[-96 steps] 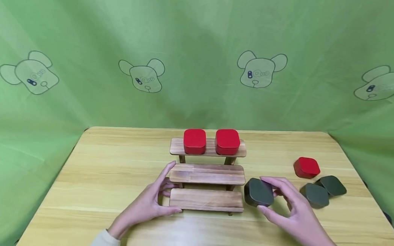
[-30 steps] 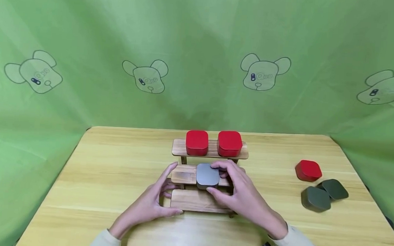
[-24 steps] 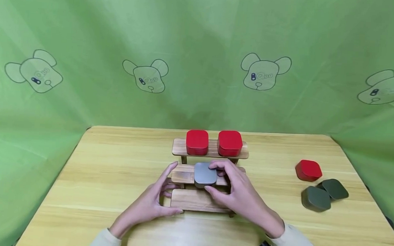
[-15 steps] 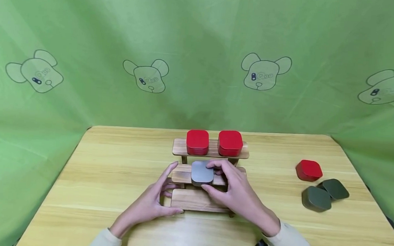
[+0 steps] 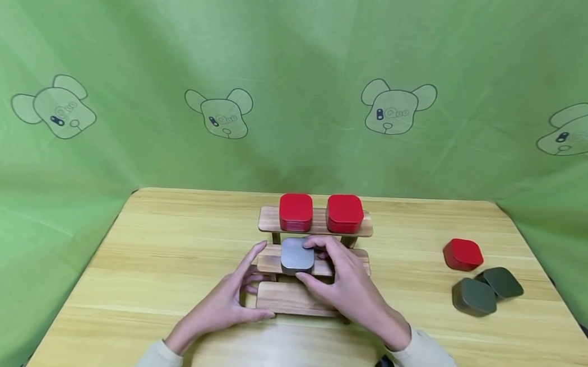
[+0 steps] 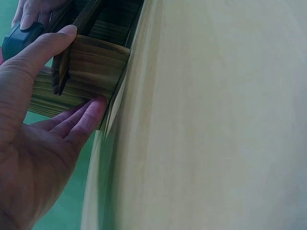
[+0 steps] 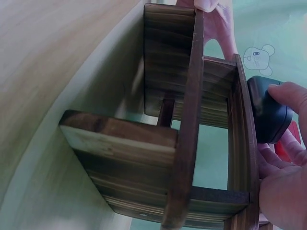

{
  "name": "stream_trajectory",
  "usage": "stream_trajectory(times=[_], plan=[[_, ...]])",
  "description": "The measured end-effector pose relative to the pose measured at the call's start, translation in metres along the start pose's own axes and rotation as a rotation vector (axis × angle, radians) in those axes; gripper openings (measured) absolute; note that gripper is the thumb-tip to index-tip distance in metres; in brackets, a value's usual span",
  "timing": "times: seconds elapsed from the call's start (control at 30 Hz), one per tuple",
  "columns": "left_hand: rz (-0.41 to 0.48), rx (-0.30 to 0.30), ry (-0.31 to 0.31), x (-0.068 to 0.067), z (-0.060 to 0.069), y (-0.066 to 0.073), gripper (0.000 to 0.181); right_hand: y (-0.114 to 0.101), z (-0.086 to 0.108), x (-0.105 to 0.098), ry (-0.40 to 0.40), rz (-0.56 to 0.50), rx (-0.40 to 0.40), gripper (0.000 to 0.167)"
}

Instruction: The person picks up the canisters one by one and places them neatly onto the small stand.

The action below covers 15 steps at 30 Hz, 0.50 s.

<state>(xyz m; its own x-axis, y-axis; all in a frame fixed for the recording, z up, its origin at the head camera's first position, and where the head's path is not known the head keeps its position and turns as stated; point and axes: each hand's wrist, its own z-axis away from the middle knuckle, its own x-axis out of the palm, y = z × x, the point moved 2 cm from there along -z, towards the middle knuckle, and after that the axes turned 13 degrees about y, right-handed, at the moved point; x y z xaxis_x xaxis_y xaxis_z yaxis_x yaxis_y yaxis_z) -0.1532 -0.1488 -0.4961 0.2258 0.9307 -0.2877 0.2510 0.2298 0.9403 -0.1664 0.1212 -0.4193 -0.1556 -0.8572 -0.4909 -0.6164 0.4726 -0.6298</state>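
Observation:
My right hand pinches a dark grey box with rounded corners, thumb on its near side and fingers at the far right. The box sits on the left part of the middle step of a three-step wooden rack; in the right wrist view, the dark box stands against that step. At the rack's left end, my left hand holds the lowest step's end between thumb and fingers, as the left wrist view also shows. Two red boxes, a left one and a right one, stand on the top step.
To the right on the wooden table lie a red box and two dark boxes, one nearer and one tilted against it. A green cloth with bear-face drawings hangs behind and beside the table.
The right hand has brought the dark box from beside the rack onto the middle step, then shifted it leftward along it. The left hand stays at the rack's left end.

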Motion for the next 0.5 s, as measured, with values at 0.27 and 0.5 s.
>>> stream_trajectory(times=[0.27,0.5], plan=[[0.007,0.005,0.001,-0.0003,0.0004,0.0012,0.133,-0.0011,-0.0009,0.002,-0.015,0.007,0.038,0.057],[0.007,-0.001,-0.005,-0.0004,-0.0005,0.0024,0.134,-0.0021,-0.0001,-0.0004,-0.037,0.002,0.068,0.064]])
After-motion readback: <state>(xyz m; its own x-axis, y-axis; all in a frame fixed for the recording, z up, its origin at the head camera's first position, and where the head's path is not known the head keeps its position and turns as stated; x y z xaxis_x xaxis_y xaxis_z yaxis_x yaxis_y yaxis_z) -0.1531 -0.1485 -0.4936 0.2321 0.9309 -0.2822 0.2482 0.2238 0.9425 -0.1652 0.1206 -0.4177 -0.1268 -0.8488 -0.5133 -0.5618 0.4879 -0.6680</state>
